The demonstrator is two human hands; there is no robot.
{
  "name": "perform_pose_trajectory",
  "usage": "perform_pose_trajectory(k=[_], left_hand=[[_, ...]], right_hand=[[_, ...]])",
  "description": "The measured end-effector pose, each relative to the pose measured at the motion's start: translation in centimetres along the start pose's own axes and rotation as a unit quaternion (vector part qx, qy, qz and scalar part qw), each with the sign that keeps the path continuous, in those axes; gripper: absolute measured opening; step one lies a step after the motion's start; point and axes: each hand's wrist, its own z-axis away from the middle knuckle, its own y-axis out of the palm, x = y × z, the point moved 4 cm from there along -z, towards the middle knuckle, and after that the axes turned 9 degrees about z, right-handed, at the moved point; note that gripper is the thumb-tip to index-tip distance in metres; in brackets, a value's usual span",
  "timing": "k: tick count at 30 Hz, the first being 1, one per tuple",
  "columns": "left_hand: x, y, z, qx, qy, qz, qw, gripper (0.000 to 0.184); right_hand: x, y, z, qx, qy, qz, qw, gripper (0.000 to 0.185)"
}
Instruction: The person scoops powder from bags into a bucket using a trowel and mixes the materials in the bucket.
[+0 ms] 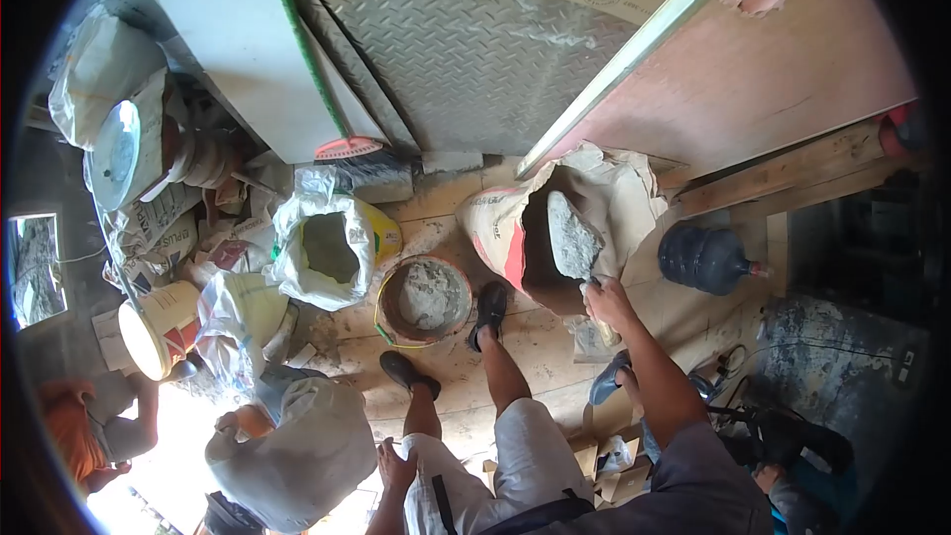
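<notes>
My right hand (pixel 609 305) is closed around the handle of a trowel (pixel 575 238), whose blade carries grey powder. The blade is at the mouth of a large torn paper sack (pixel 495 228) that lies tilted open on the floor. My left hand (pixel 396 468) hangs beside my left knee with its fingers loosely apart and nothing visible in it. Between my feet and the sack stands a round bucket (pixel 384 309) with grey powder or mix inside. Left of it is a yellow bucket (pixel 388 235) with a white plastic bag (pixel 295 272) over its rim.
A dark blue water jug (pixel 701 258) lies right of the sack. A green-handled broom (pixel 347 147) leans behind the buckets, near a metal tread plate (pixel 475 69). White sacks and another bucket (pixel 147 337) crowd the left. People (pixel 84 426) are at the lower left and lower right.
</notes>
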Motion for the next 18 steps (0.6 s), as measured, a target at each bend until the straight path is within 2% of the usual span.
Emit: perform_pose_trajectory(k=[2,5,6,8,12,14,18], left_hand=[[1.9,0.1,0.6,0.0,-0.002,0.001,1.0,0.061],[4.1,-0.2,1.7,0.01,-0.035,0.002,0.999,0.063],[4.2,-0.6,1.9,0.025,-0.041,0.006,0.999,0.064],[3.8,-1.3,2.2,0.051,-0.066,-0.006,0.996,0.067],[4.4,-0.6,2.2,0.115,-0.093,-0.05,0.988,0.075],[6.1,0.7,2.2,0.13,-0.085,-0.053,0.987,0.078],[7.1,2.8,2.3,0.146,-0.113,-0.055,0.981,0.085]], right_hand=[[-0.4,-0.1,1.4,-0.013,-0.021,-0.041,0.999,0.014],[1.8,-0.2,5.1,-0.071,0.011,0.069,0.995,0.018],[2.4,0.1,6.2,-0.093,-0.016,0.084,0.992,0.018],[0.9,0.5,6.6,-0.089,-0.019,0.044,0.995,0.017],[2.1,3.6,9.5,-0.068,-0.029,0.073,0.995,0.014],[2.6,7.0,10.7,-0.044,0.005,0.007,0.999,0.01],[-0.6,14.8,9.7,0.023,0.006,-0.065,0.998,0.011]])
